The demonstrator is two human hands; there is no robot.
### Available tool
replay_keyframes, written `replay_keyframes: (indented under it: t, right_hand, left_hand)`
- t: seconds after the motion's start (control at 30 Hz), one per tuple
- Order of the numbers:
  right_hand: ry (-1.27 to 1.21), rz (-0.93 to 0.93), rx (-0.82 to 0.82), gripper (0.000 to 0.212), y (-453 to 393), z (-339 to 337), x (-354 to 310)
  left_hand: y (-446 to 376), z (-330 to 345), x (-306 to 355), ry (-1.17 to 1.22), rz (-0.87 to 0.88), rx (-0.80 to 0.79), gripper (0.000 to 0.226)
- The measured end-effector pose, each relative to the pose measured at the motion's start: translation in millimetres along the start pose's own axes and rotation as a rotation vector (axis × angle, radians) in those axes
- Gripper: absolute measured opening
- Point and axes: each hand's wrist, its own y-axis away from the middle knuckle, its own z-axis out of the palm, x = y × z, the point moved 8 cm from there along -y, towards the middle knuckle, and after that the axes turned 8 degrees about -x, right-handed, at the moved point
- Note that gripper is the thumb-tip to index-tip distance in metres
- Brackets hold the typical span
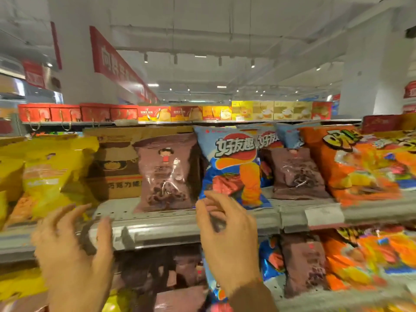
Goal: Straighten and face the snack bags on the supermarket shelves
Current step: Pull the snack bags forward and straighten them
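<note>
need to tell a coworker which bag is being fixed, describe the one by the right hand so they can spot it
Find the grey metal shelf at chest height, under the row of red and yellow gift boxes. Near its middle stands a light blue snack bag with white lettering, and the right hand pinches its bottom corner. Its neighbours are brown bags.

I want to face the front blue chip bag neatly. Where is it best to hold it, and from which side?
Probably at the bottom left corner of the blue chip bag, coming from the front. That flat sealed edge overhangs the shelf lip, where the right hand already pinches it; the puffed middle would likely slip.
</note>
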Motion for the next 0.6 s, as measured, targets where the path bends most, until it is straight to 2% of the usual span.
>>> replay_keyframes:
  t: [0.07, 0.13, 0.2, 0.27, 0.4, 0.47, 0.57, 0.6]
  right_hand:
    - [-0.050, -0.011, 0.099, 0.020, -5.7, -50.9, 19.2]
    - [-0.028, -0.024, 0.200, 0.024, -13.9, -98.3, 34.2]
    - [0.065, -0.040, 0.268, 0.026, -27.4, -140.4, 46.3]
    - [0.243, -0.012, 0.270, 0.034, -46.7, -172.9, 59.4]
    - [0.516, 0.133, 0.080, 0.076, -86.9, -198.6, 88.4]
    - [0.564, 0.209, -0.038, 0.096, -103.9, -196.9, 101.4]
    - [0.591, 0.339, -0.181, 0.112, -123.5, -192.4, 120.5]
    - [0.589, 0.367, -0.212, 0.113, -127.0, -190.7, 125.6]
  left_hand:
    - [12.0, 27.7, 62.8, 0.021, 0.085, 0.000, 0.045]
    - [20.0, 58.1, 112.7, 0.094, 0.095, -0.060, 0.046]
    - [23.5, 86.6, 144.5, 0.141, 0.060, -0.139, 0.048]
    - [23.0, 108.3, 166.5, 0.147, 0.030, -0.206, 0.051]
    - [15.7, 134.6, 176.5, 0.165, -0.156, -0.278, 0.080]
    - [8.9, 137.7, 181.7, 0.081, -0.155, -0.280, 0.088]
    - [-0.5, 144.2, 177.6, 0.036, -0.189, -0.341, 0.096]
    - [-2.3, 149.1, 173.2, 0.049, -0.218, -0.385, 0.092]
